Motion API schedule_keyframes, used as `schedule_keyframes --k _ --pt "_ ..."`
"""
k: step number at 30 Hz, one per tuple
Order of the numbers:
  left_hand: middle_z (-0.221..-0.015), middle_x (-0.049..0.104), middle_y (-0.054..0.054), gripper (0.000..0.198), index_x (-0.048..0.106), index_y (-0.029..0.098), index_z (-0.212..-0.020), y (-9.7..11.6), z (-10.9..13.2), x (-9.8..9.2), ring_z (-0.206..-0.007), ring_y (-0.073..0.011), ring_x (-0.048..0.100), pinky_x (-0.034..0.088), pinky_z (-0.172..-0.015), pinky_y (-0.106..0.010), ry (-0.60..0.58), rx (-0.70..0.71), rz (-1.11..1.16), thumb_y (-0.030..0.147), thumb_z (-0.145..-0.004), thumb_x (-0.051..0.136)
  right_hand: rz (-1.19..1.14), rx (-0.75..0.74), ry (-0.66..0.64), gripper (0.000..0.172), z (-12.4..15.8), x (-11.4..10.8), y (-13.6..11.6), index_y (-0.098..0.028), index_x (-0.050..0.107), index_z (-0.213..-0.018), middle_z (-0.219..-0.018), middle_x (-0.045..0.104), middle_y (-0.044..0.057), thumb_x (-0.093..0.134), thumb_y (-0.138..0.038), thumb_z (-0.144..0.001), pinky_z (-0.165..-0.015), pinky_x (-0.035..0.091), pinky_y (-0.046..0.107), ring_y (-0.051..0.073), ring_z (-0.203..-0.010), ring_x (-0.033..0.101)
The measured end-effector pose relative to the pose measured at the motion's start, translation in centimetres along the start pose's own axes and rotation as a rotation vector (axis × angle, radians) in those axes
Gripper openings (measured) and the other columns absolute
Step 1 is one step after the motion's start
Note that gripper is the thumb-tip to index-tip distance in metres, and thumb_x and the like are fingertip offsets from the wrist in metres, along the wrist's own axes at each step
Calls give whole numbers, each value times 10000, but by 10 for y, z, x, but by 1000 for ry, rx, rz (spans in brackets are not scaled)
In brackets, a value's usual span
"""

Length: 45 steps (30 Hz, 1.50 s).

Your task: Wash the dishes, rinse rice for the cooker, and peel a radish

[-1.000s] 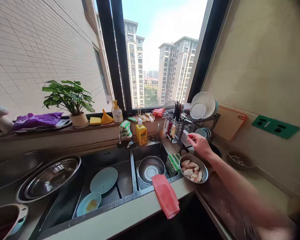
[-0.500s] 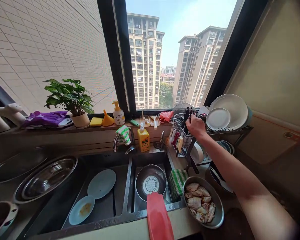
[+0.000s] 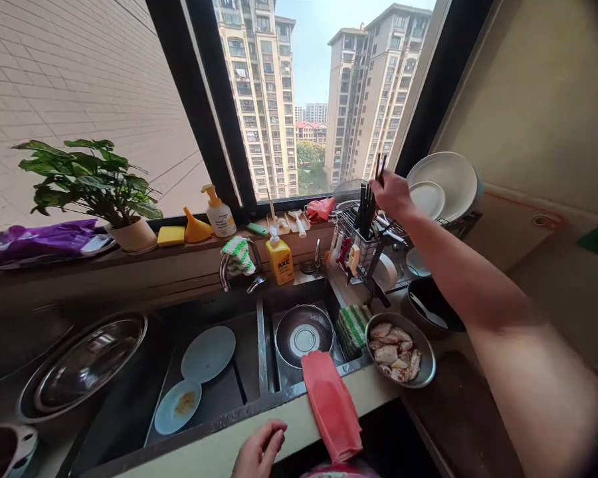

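My right hand (image 3: 393, 193) is raised above the black utensil holder (image 3: 363, 245) on the dish rack, closed on a pair of dark chopsticks (image 3: 379, 166) that stick up from its fingers. More dark chopsticks (image 3: 365, 209) stand in the holder below. My left hand (image 3: 260, 451) rests at the front edge of the counter by the sink, fingers loosely curled, holding nothing. A steel bowl of raw chicken pieces (image 3: 398, 348) sits on the counter right of the sink. A pink cloth (image 3: 331, 405) hangs over the sink's front edge.
The double sink (image 3: 259, 332) holds two pale blue plates (image 3: 206, 352) and a steel pot (image 3: 303, 335). White plates (image 3: 446, 176) stand on the rack. A yellow soap bottle (image 3: 279, 260), a potted plant (image 3: 99, 186) and steel basins (image 3: 82, 365) line the sill and left counter.
My right hand rose from the utensil holder, lifting a pair of chopsticks out. My left hand came into view at the counter's front edge. The view shifted slightly.
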State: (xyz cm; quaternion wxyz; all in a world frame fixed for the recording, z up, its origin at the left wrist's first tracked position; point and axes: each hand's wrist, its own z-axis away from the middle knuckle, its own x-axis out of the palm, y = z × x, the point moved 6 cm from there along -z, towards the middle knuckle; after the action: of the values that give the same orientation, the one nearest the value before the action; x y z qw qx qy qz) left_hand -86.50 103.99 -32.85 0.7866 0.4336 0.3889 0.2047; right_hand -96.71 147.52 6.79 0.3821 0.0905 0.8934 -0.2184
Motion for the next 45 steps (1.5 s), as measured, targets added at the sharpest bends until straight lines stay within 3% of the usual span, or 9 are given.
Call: schedule_keyframes --k 4,7,11,15,24,28,31,37,45 --pt "-926 688 -75 448 665 204 -1017 49 -26 -30 -866 -219 627 506 -789 -315 -14 144 11 576 -803 536 -73 -216 332 471 20 -106 -43 -38 537 -1102 -924 654 4 333 -413 -903 -683 395 228 122 -860 644" --pt "-884 646 -65 493 580 181 -1200 116 -40 -27 -764 -175 594 498 -727 -285 -91 316 40 510 -836 531 -177 -293 242 324 96 -134 -78 -151 554 -1070 -739 559 -80 396 -398 -931 -602 383 196 51 -625 575" --pt "-909 635 -68 457 569 195 -1232 192 -27 22 -766 -172 565 488 -719 -286 -359 576 103 422 -835 580 -456 -349 -327 157 227 -69 -100 -185 504 -758 -650 482 -42 474 -235 -903 -528 377 206 77 -554 426" --pt "-710 641 -62 308 656 180 -837 196 -13 87 -627 -159 575 474 -568 -252 -687 430 264 466 -854 542 -722 -22 -533 162 316 -8 -42 -187 524 -777 -669 498 -20 476 -281 -900 -555 411 221 102 -599 459" --pt "-524 559 41 466 547 152 -793 163 -9 213 -426 -33 483 368 -433 -122 -760 -451 1097 518 -629 786 -800 617 -267 460 466 14 78 -242 584 -1122 -825 646 38 608 -557 -788 -688 544 333 198 -719 626" --pt "-596 598 7 533 553 145 -827 150 -22 244 -452 -86 550 420 -433 -191 -859 -390 756 611 -633 721 -736 944 -84 408 478 7 119 -225 595 -815 -630 623 30 422 -588 -882 -589 535 309 188 -587 614" --pt "-551 556 41 509 493 176 -796 128 -73 230 -430 -96 537 394 -422 -205 -606 -288 440 627 -652 681 -706 1034 -116 424 460 -16 163 -225 598 -843 -749 695 66 545 -640 -772 -650 564 338 234 -694 678" --pt "-535 531 78 291 397 222 -845 120 -159 212 -421 -88 522 375 -447 -200 -378 -262 394 469 -843 551 -205 788 -356 224 391 -59 197 -275 620 -884 -756 707 6 536 -452 -775 -592 508 287 198 -651 656" --pt "-585 628 20 188 376 208 -952 114 -122 260 -467 -112 594 447 -517 -221 -467 -413 518 364 -908 472 -472 1032 -235 277 420 -3 223 -247 567 -769 -771 707 40 533 -520 -799 -611 569 315 219 -691 699"
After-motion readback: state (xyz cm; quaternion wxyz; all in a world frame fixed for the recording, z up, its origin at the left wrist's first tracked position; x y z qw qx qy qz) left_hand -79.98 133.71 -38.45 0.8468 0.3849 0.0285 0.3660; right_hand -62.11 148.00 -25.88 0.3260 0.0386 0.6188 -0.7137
